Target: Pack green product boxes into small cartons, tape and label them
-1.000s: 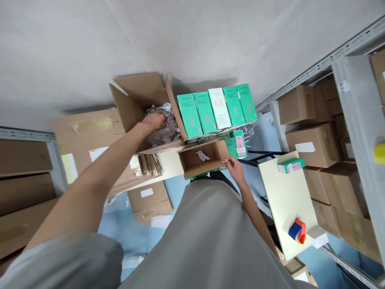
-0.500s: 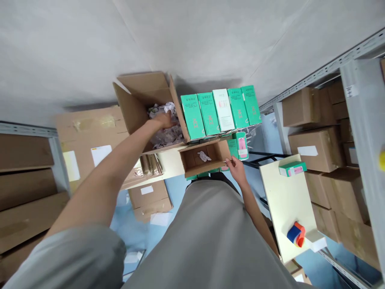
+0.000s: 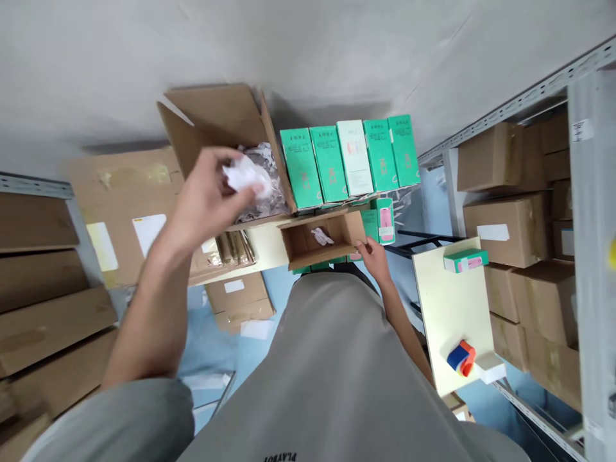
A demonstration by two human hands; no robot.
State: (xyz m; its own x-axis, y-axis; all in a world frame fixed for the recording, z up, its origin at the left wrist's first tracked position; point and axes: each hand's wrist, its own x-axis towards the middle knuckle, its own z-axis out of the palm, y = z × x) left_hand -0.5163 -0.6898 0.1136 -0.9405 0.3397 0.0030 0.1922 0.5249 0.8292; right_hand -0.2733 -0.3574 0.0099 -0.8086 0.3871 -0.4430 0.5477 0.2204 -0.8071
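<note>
Head view, only one I have. Change in the last half second: left hand was down in the big box, now it's up with a white wad. Its fingers are curved partway, thumb against the rest, wad pinched between. So paper is picked and clear of the loose filler. Wad shows over the big box's mouth; can't tell how high. Right hand hasn't left the small box: fingers nearly together on its right end, edge apparently nipped, pad contact too small to confirm. One scrap lies inside, same as before; my read is the filling has barely started.

Materials: wad is soft, creased, bright white, slightly blurred. Filler is greyer, crumpled, partly shiny like film. Both boxes are plain brown cardboard; big one tall-flapped, small one long and shallow. Green cartons are smooth, upright, square-edged. Pale, flat counter shows between.
</note>
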